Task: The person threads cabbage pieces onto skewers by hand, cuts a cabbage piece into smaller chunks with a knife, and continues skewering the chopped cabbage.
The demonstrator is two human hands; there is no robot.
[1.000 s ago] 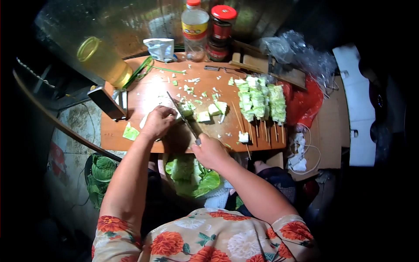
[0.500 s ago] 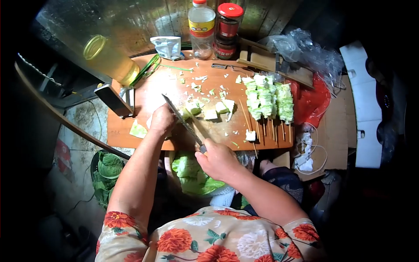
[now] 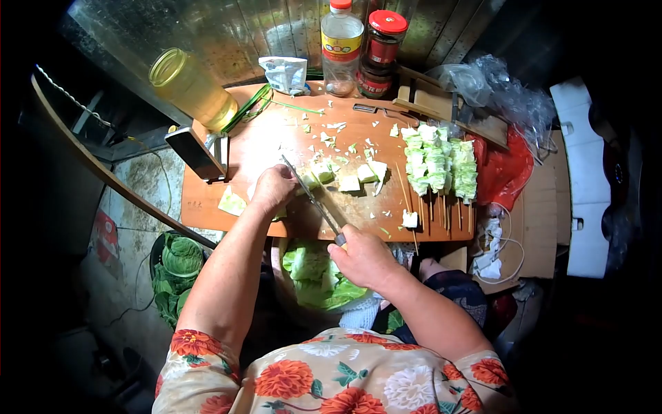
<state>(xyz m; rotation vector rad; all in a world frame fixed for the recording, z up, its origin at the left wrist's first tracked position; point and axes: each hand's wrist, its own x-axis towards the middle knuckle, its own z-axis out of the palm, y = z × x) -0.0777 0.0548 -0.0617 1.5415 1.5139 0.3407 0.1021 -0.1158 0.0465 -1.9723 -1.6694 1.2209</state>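
Note:
My right hand (image 3: 362, 257) is closed around the handle of a knife (image 3: 316, 200), whose blade slants up and left across the wooden board (image 3: 289, 127). My left hand (image 3: 276, 188) lies just left of the blade, fingers curled down on cabbage that is mostly hidden beneath them. Right of the blade are cut pale-green cabbage pieces (image 3: 349, 183), with small scraps scattered beyond. A loose cabbage piece (image 3: 232, 201) rests left of my left wrist. Skewers threaded with cabbage squares (image 3: 436, 162) lie at the board's right side.
A phone (image 3: 195, 153) is propped at the left, near a jar of yellow liquid (image 3: 193, 90). A bottle (image 3: 341, 52) and red-lidded jars (image 3: 381, 52) stand behind. Cabbage leaves fill a bowl (image 3: 281, 276) below the board; whole cabbages (image 3: 181, 257) sit lower left.
The whole view has shifted, so the board and things on it appear farther right and slightly lower. Both hands keep nearly the same places over the board, with the knife still beside my left hand.

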